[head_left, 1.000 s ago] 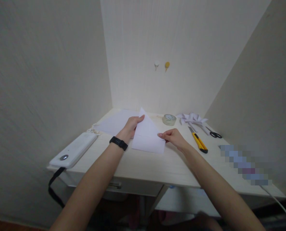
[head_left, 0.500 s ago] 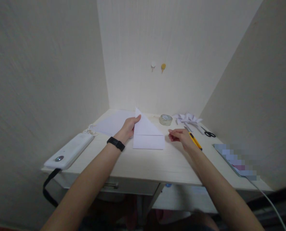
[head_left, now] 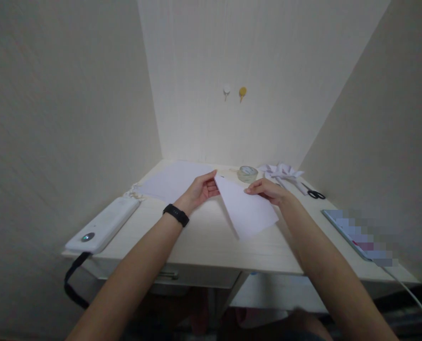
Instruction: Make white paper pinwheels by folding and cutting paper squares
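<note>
White folded sheet of paper (head_left: 250, 210) sits, as I watch remotely, between both hands, aslant above the middle of the pale wooden desk (head_left: 197, 244); I cannot tell whether its lower corner touches the wood. My right hand (head_left: 270, 191) pinches the upper edge, thumb on the near face and fingers behind, probably to steer the sheet. My left hand (head_left: 202, 190) has its thumb at the upper left corner and its fingers loosely curled beside the edge, likely steadying it; whether they grip, I cannot tell. The clear tape roll (head_left: 247, 174) and black-handled scissors (head_left: 316, 194) lie farther back, presumably to leave working room.

Half a second ago the paper stood squarer to me, its triangular flap and lower strip showing, with my right hand apart from it. Now it is turned, showing a plain face, and that hand holds it.
</note>
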A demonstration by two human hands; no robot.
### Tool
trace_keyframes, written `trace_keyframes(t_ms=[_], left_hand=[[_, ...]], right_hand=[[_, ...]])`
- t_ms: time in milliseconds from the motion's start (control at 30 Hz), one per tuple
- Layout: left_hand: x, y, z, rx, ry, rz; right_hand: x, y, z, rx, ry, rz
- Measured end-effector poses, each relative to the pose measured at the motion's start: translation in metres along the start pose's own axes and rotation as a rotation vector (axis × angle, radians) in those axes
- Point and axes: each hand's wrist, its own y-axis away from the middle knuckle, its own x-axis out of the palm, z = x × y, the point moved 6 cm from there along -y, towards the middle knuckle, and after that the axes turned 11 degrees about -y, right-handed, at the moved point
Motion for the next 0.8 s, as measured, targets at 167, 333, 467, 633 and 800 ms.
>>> trace_keyframes(t_ms=[167, 333, 467, 633, 800], left_hand=[[-0.005, 0.003, 0.009, -0.192, -0.229, 0.313], [0.005, 0.01, 0.027, -0.219, -0.623, 0.48], [0.014, 0.02, 0.034, -0.282, -0.752, 0.637], [0.016, 0.024, 0.032, -0.275, -0.877, 0.711], [0.026, 0.022, 0.033, -0.18, -0.966, 0.676]], right_hand=[[-0.001, 0.005, -0.011, 0.092, 0.143, 0.172], [0.018, 0.007, -0.005, 0.047, 0.395, 0.332], [0.025, 0.005, -0.005, 0.055, 0.481, 0.384], [0.03, 0.006, -0.007, 0.057, 0.508, 0.418], [0.042, 0.007, -0.008, 0.064, 0.546, 0.478]])
